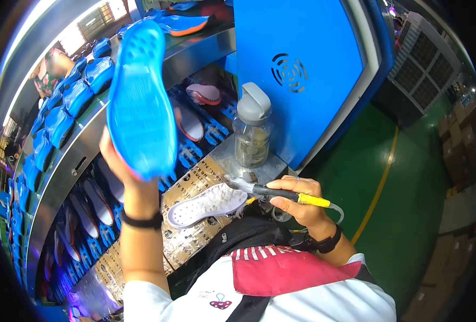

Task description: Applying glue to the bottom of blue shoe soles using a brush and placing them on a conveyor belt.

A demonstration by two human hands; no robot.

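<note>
My left hand (119, 161) is closed round the heel end of a blue shoe sole (144, 102), holding it upright over the edge of the conveyor, with a pattern of round dimples towards its top. My right hand (305, 201) grips a brush (273, 191) with a black and yellow handle; a pale tube leads off its back end. The brush's bristles (238, 184) point left, just above a white shoe sole (208, 205). That sole lies flat on a tape-covered cardboard surface (192, 239) in front of me.
A clear bottle with a grey lid (253, 104) stands beside the blue machine housing (302, 37). On the left, the upper conveyor (61, 166) carries several blue soles (77, 96); pale soles (97, 201) sit in blue racks below. Cartons (458, 129) are stacked far right. Another person (53, 70) is at far left.
</note>
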